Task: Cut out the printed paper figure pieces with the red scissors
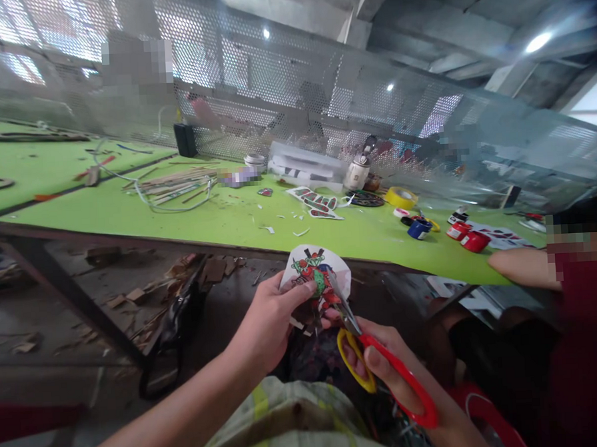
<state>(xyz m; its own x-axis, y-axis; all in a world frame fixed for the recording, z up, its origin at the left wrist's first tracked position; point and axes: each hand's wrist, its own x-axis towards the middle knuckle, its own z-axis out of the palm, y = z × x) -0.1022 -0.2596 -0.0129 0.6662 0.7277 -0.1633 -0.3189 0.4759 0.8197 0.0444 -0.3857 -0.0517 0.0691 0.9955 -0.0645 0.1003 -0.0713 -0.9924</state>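
Note:
My left hand (273, 318) pinches a white paper (296, 263) with a painted red and green figure on it, the thumb lying across the drawing. In my right hand (393, 358) is a pair of scissors (399, 371) with one red and one yellow handle. The blades slant up to the left and lie against the paper's right part, at the figure's edge. Both hands are over my lap, below the front edge of the green table (219, 227). White paper scraps (301, 232) lie on the table beyond.
Bamboo sticks (181, 186) lie at the left. Painted cut-outs (315, 201), a yellow tape roll (401, 197), a blue paint jar (419, 228) and red paint jars (474, 241) are farther right. Another person's arm (526, 268) rests at the right. A perforated screen (271, 78) stands behind.

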